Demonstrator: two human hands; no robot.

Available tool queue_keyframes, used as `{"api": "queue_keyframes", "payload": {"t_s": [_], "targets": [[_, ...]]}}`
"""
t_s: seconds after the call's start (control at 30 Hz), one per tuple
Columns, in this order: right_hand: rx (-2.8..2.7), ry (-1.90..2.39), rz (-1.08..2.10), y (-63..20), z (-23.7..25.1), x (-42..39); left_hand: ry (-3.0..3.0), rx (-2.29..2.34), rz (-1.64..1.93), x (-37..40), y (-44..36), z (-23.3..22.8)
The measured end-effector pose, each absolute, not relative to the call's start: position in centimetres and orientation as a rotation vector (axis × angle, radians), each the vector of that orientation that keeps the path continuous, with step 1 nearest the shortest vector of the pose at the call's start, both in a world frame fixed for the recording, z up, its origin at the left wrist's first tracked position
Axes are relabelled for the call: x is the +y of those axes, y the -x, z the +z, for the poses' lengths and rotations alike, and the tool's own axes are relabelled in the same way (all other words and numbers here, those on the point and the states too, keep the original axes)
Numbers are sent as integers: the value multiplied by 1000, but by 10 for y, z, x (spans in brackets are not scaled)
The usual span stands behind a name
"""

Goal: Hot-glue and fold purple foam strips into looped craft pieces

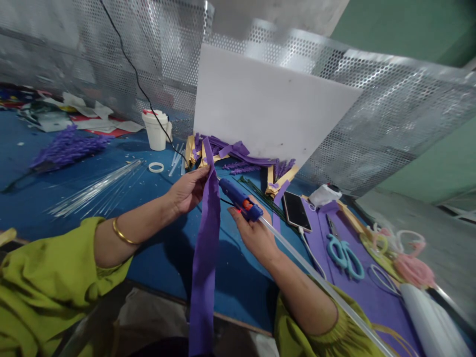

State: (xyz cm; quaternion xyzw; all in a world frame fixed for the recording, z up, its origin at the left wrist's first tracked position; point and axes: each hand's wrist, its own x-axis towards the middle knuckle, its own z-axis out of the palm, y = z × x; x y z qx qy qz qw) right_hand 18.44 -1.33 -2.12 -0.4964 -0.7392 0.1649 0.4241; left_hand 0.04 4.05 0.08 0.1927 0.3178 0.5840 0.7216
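My left hand [190, 191] pinches a long purple strip [206, 243] near its upper end. The strip hangs down past the table's front edge. In my right hand [258, 233] is a blue hot glue gun [240, 198], its nozzle pointing at the strip close to my left fingertips. A long clear glue stick [297, 255] runs out of the gun's back, over my right forearm. Whether the nozzle touches the strip I cannot tell. Behind my hands lie small bundles of purple flowers in tan wrapping [278, 178].
A white lidded cup [156, 130], a tape ring [156, 167], thin wires [102, 188] and a purple flower bunch [67, 148] are at left. To the right lie a charging phone [296, 210] and blue-handled scissors [345, 255]. A black cord [130, 62] hangs across. A white board [260, 99] stands behind.
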Motion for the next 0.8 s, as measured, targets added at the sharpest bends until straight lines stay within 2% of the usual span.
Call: {"api": "queue_keyframes", "payload": {"t_s": [0.47, 0.8], "targets": [[-1873, 1238, 371, -184, -20, -13, -422, 708, 1290, 40, 3, 3], [-1853, 1272, 493, -185, -28, -12, -421, 683, 1316, 40, 4, 7]]}}
